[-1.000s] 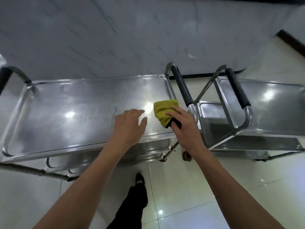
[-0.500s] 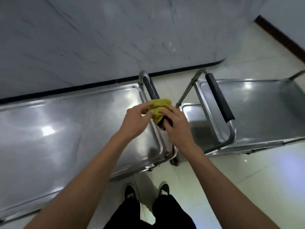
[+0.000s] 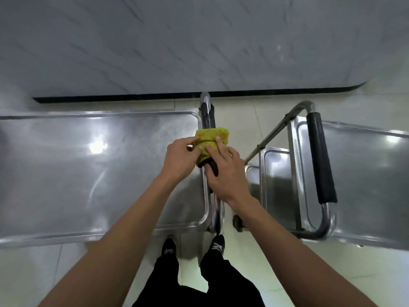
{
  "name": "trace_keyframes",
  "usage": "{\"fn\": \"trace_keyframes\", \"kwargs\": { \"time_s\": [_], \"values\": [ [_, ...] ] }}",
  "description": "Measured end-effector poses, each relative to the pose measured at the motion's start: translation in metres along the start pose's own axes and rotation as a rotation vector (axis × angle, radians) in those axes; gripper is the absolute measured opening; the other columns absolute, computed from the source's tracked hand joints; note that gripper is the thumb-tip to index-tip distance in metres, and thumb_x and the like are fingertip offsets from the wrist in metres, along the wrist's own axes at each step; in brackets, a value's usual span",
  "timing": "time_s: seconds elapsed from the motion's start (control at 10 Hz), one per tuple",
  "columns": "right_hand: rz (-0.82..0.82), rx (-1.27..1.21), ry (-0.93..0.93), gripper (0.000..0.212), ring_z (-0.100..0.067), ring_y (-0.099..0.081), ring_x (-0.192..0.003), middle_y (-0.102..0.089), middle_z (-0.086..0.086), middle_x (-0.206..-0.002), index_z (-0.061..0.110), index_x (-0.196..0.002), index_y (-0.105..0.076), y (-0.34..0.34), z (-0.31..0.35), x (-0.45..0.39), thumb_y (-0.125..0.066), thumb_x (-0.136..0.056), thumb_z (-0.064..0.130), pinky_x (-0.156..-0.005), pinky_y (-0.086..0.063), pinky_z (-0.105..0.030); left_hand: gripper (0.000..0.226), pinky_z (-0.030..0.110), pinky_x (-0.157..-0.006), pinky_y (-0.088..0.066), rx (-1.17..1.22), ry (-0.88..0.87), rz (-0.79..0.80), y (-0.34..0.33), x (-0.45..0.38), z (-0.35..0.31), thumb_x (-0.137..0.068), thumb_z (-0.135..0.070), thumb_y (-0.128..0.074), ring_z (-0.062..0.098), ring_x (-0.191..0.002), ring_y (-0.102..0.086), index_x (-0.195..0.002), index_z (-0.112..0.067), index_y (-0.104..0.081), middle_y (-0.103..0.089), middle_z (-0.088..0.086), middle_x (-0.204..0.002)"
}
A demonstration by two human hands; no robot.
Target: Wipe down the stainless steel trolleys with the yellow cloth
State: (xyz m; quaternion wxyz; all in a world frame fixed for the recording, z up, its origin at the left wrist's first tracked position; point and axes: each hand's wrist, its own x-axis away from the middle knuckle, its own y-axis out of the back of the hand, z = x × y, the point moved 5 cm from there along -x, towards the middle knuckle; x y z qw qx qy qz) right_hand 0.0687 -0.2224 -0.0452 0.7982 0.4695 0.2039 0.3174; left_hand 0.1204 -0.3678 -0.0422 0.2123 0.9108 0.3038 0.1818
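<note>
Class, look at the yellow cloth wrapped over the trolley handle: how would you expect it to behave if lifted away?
The yellow cloth would probably go limp, since it drapes and creases around the handle. It looks light: fingertips of the left hand and right hand alone shape it. Its nubbly surface likely grips rather than slips.

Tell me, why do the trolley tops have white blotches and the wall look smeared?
Head view: ceiling lights glare off the left trolley and right trolley; motion blur streaks the wall; the wide lens bends the black baseboard; both hands and the yellow cloth stay fairly sharp.
</note>
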Motion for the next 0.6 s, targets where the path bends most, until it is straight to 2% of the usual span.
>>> {"fn": "trace_keyframes", "kwargs": {
  "time_s": [0.1,0.2,0.3,0.4,0.6],
  "values": [
    [0.024,-0.037,-0.030,0.054,-0.027,-0.030,-0.140,-0.016,0.006,-0.165,0.035,-0.148,-0.038,0.003,-0.003,-0.005,-0.047,-0.096,0.044,-0.110,-0.033,-0.047,0.034,0.007,-0.067,-0.050,0.021,0.015,-0.040,-0.004,0.000,-0.001,-0.091,-0.022,-0.065,-0.002,-0.089,-0.065,-0.125,-0.025,-0.068,-0.069,-0.004,-0.118],
    [0.054,-0.164,-0.034,0.058,-0.023,-0.025,-0.144,-0.011,0.006,-0.166,0.035,-0.153,-0.030,0.009,-0.006,-0.004,-0.038,-0.096,0.049,-0.115,-0.027,-0.044,0.034,0.027,-0.084,-0.057,-0.015,0.015,-0.086,-0.002,0.003,-0.005,-0.089,-0.021,-0.065,0.008,-0.097,-0.065,-0.122,-0.026,-0.068,-0.067,-0.006,-0.121],
    [0.043,-0.238,-0.047,0.057,-0.022,-0.031,-0.142,-0.015,0.003,-0.166,0.031,-0.153,-0.033,0.018,-0.013,-0.008,-0.034,-0.098,0.046,-0.115,-0.028,-0.041,0.035,0.027,-0.087,-0.052,-0.068,-0.001,-0.116,0.000,0.004,-0.008,-0.089,-0.023,-0.064,0.010,-0.101,-0.062,-0.124,-0.027,-0.067,-0.065,-0.007,-0.123],
    [0.029,-0.221,-0.052,0.049,-0.024,-0.037,-0.139,-0.028,0.002,-0.162,0.027,-0.149,-0.041,0.027,-0.018,-0.015,-0.038,-0.102,0.039,-0.113,-0.031,-0.042,0.035,0.029,-0.090,-0.050,-0.150,-0.040,-0.121,0.001,0.004,-0.018,-0.093,-0.027,-0.060,0.011,-0.106,-0.059,-0.127,-0.027,-0.064,-0.063,-0.006,-0.127],
    [0.031,-0.167,-0.023,0.039,-0.024,-0.047,-0.129,-0.053,0.000,-0.143,0.021,-0.138,-0.054,0.052,-0.034,-0.032,-0.041,-0.103,0.033,-0.109,-0.038,-0.045,0.035,0.040,-0.098,-0.047,-0.493,-0.219,-0.115,0.001,0.004,-0.056,-0.098,-0.031,-0.052,0.022,-0.120,-0.055,-0.132,-0.023,-0.061,-0.062,0.000,-0.131]
  ]
}}
